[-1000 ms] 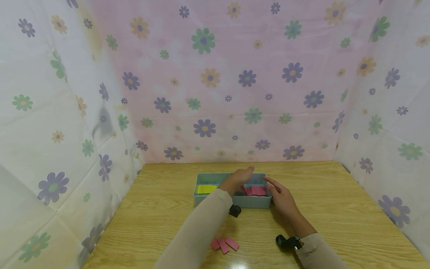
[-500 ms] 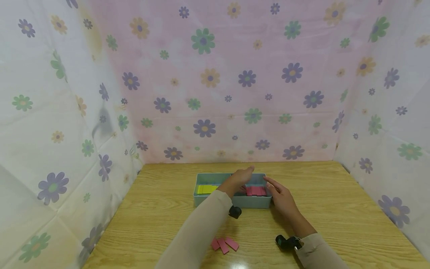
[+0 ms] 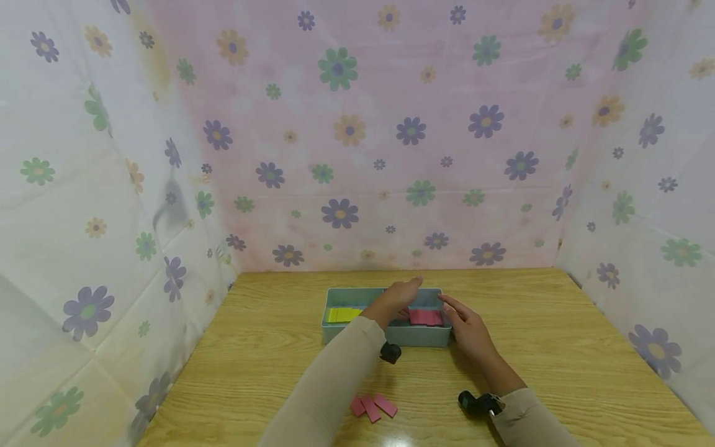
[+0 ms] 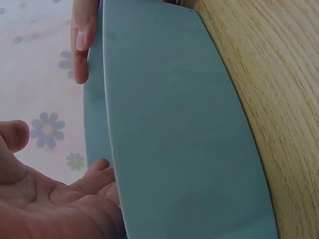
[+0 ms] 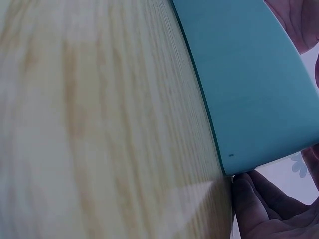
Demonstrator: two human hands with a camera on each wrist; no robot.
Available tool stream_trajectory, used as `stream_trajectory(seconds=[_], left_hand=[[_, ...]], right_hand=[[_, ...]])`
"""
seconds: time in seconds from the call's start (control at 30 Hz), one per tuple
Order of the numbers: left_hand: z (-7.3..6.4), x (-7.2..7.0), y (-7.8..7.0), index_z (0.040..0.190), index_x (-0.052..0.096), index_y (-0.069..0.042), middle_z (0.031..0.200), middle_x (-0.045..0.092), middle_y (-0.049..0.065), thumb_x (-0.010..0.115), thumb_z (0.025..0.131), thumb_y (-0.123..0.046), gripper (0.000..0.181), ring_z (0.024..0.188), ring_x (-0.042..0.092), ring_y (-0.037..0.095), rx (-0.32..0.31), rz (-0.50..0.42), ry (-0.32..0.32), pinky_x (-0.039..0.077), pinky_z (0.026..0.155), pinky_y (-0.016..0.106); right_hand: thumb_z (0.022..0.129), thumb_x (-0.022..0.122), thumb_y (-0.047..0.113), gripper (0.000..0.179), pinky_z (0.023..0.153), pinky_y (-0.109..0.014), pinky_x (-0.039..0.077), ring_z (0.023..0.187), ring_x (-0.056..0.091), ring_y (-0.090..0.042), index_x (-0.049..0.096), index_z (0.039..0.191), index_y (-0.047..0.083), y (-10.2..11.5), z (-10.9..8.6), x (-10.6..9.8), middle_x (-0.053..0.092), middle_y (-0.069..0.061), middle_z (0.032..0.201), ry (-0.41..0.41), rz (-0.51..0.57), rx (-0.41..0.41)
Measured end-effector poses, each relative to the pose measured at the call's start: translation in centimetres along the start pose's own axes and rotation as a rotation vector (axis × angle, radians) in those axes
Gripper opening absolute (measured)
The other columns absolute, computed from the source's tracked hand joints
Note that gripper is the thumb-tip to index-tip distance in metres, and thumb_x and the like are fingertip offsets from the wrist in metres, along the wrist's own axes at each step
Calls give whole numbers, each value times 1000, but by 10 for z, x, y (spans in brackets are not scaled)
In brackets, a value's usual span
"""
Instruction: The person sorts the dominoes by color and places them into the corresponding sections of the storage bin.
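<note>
A light blue-green box (image 3: 419, 336) with two compartments stands on the table. My left hand (image 3: 395, 298) reaches over its front wall into the right compartment, thumb extended and fingertips hidden inside. Beside those fingers lies a row of flat pink rectangular pieces (image 3: 426, 317). In the left wrist view the palm of the left hand (image 4: 75, 201) faces the box, its fingers dipping behind the wall. My right hand (image 3: 471, 331) rests against the box's right end, fingers fairly straight. The right wrist view shows fingertips (image 5: 244, 186) touching the box's lower corner.
Yellow flat pieces (image 3: 342, 315) lie in the left compartment, partly behind the left forearm. Several loose pink pieces (image 3: 371, 408) lie on the wooden table (image 3: 268, 335) near its front, beside the left sleeve. Flowered cloth (image 3: 380, 124) encloses the back and sides.
Within the box, the leftmost pink piece of the row, tilted at first, has straightened against the others. Both hands keep nearly the same place.
</note>
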State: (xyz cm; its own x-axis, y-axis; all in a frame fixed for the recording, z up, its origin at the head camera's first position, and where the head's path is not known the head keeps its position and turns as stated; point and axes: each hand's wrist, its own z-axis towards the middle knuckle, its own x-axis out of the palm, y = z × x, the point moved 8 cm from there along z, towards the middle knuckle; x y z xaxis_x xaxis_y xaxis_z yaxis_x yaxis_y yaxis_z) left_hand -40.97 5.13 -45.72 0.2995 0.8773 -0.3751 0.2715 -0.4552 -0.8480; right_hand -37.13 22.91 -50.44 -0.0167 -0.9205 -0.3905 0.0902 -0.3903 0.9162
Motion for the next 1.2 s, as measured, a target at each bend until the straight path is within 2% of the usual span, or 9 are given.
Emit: stream_trajectory(seconds=[0.07, 0.13, 0.23, 0.33, 0.57, 0.9, 0.97, 1.07, 1.2], left_hand=[[1, 0, 0, 146, 55, -1, 132, 63, 27, 45, 102, -66, 80, 109, 67, 42, -3, 1, -2, 55, 101, 54], [2, -1, 1, 146, 56, 0, 130, 63, 28, 46, 102, -67, 80, 108, 68, 42, -8, -3, -8, 55, 100, 54], [4, -2, 2, 145, 56, -1, 126, 64, 27, 48, 100, -68, 81, 107, 67, 40, -13, -8, -21, 57, 98, 53], [4, -3, 3, 145, 56, 0, 123, 65, 27, 49, 99, -69, 82, 106, 67, 39, -11, -8, -25, 58, 96, 52], [-7, -10, 0, 150, 49, 1, 130, 63, 30, 51, 101, -65, 83, 113, 68, 42, 40, -66, -16, 58, 98, 52], [-29, -32, -2, 160, 33, -4, 134, 64, 30, 48, 103, -63, 84, 121, 67, 41, 143, -107, 45, 56, 102, 51], [-33, -37, 0, 161, 32, -4, 134, 63, 30, 48, 103, -63, 84, 121, 66, 41, 158, -114, 60, 55, 103, 51], [-39, -44, 2, 159, 33, -3, 135, 64, 29, 50, 103, -62, 83, 121, 67, 40, 181, -130, 76, 55, 104, 51], [-49, -53, 5, 147, 48, -6, 126, 69, 19, 53, 102, -62, 72, 118, 68, 36, 234, -112, 72, 56, 102, 52]], right_hand=[[110, 48, 46, 48, 67, -29, 43, 70, 47, -15, 52, 153, 27, 1, 0, 0, 56, -11, 95, -2, -1, -7], [110, 47, 45, 47, 76, -29, 46, 89, 57, -17, 52, 153, 28, 2, -1, -1, 65, -14, 117, -4, -12, -19], [111, 45, 43, 47, 93, -37, 44, 123, 52, -26, 50, 155, 27, 4, -1, -1, 51, -12, 154, 7, -18, -27], [112, 45, 38, 46, 105, -44, 43, 142, 43, -30, 48, 156, 25, 3, 0, -1, 43, -13, 162, 22, -5, -4], [112, 45, 37, 47, 84, -35, 43, 117, 51, -34, 48, 156, 22, 0, 1, 0, 53, -19, 145, 28, 2, 15], [109, 43, 53, 51, 72, -30, 43, 98, 52, -25, 50, 154, 32, -3, 0, 0, 56, -17, 137, 9, -22, -2], [108, 43, 54, 51, 77, -29, 43, 104, 50, -22, 51, 154, 33, -3, 0, 0, 56, -12, 141, 3, -36, -3], [109, 43, 54, 50, 71, -30, 43, 92, 49, -21, 50, 154, 34, -5, 0, 1, 56, -15, 134, 8, -29, 5], [109, 43, 52, 50, 67, -30, 43, 90, 52, -22, 49, 155, 32, -5, 1, 2, 57, -18, 133, 18, -9, 0]])
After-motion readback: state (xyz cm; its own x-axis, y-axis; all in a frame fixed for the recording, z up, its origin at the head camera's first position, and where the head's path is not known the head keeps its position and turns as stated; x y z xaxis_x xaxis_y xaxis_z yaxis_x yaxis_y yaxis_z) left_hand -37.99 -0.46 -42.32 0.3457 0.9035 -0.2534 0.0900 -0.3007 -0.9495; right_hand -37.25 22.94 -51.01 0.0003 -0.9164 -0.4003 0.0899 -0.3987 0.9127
